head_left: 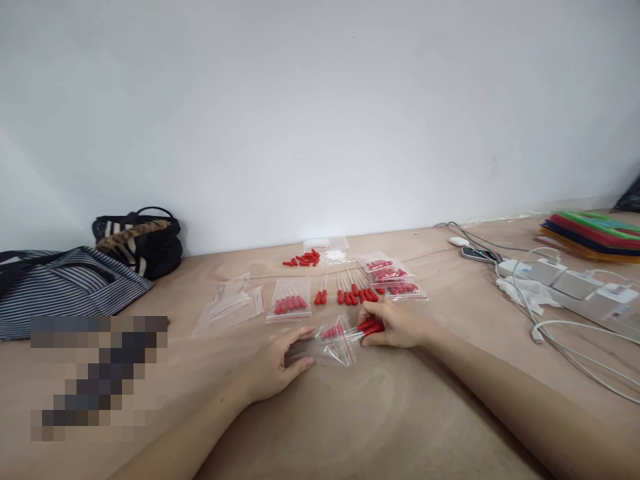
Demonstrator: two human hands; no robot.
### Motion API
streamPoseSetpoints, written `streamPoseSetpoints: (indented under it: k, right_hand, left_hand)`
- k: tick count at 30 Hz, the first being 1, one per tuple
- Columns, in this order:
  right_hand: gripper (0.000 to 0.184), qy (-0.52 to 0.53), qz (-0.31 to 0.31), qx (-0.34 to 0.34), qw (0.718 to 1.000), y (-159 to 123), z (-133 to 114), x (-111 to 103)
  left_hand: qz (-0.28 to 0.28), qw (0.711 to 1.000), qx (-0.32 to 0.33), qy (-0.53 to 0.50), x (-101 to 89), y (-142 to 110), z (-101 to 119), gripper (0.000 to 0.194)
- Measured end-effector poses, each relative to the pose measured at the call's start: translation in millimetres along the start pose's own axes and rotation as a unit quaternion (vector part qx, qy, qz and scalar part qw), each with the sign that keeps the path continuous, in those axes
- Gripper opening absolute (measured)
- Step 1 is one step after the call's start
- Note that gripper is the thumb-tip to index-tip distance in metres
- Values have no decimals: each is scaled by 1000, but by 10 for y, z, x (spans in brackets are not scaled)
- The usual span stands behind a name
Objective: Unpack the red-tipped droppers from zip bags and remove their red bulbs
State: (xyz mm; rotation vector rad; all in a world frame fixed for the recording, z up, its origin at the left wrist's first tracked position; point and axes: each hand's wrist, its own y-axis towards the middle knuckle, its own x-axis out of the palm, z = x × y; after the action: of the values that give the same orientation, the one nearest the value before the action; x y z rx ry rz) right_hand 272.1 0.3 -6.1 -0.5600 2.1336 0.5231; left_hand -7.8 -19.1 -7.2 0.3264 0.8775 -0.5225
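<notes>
My left hand (286,363) is closed around a clear zip bag (336,357) with a red line along its mouth; some red shows inside it. My right hand (393,325) grips glass droppers (370,327) by their red rubber bulbs, and their glass stems point left into the bag's mouth. Just beyond, loose droppers (351,298) lie in a row, bulbs toward me. A filled bag of droppers (289,301) rests left of them. More filled bags (397,283) overlap on the right. Flat clear bags (230,303) lie at the left.
Loose red bulbs (301,259) and bare glass tubes (334,255) lie near the wall. At the left are a striped bag (75,283) and a black bag (160,247). Chargers on a power strip (580,283), cables (565,357) and stacked coloured folders (595,233) occupy the right.
</notes>
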Motion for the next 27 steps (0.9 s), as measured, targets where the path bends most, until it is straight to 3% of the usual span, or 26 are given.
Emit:
streamPoseSetpoints:
  k: [6, 11, 15, 19, 23, 27]
  right_hand:
    - [23, 70, -32, 31, 997, -56, 252, -115]
    - [25, 140, -12, 37, 989, -102, 404, -267]
    - [29, 191, 52, 57, 979, -116, 464, -349]
    - [30, 219, 184, 97, 953, -29, 464, -321]
    - [17, 74, 307, 151, 937, 198, 295, -146]
    - [5, -112, 271, 191, 937, 479, 78, 32]
  left_hand:
    - [0, 1000, 2, 16, -56, -24, -58, 46]
    - [11, 999, 2, 31, -85, -37, -81, 44]
    - [15, 999, 3, 34, -85, -29, -72, 44]
    - [11, 999, -3, 38, -84, -24, -67, 44]
    - [9, 999, 0, 44, -91, -24, -60, 45]
    - [13, 999, 3, 51, -106, -20, -46, 42]
